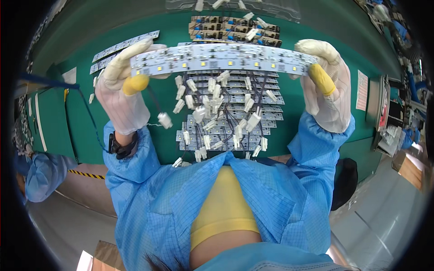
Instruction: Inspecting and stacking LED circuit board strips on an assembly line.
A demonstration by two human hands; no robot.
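Observation:
Raised above the bench, a long white LED circuit board (217,60) spans between my two gloved hands. My left hand (126,81) pinches its left end, and my right hand (323,77) grips the right end. Both gloves are white, with yellow covers on the thumbs. A dark wire with a white connector (165,120) dangles near my left hand. Below the held board lie rows of similar LED boards (275,100), with many white plugs (199,114) and dark wires strewn over them.
Behind the held board sit brown boards with blue parts (230,28). Two more LED strips (124,46) lie at the left on the green mat (167,149). A blue cord (86,101) crosses the left side. At far left shows another person's blue sleeve (45,176).

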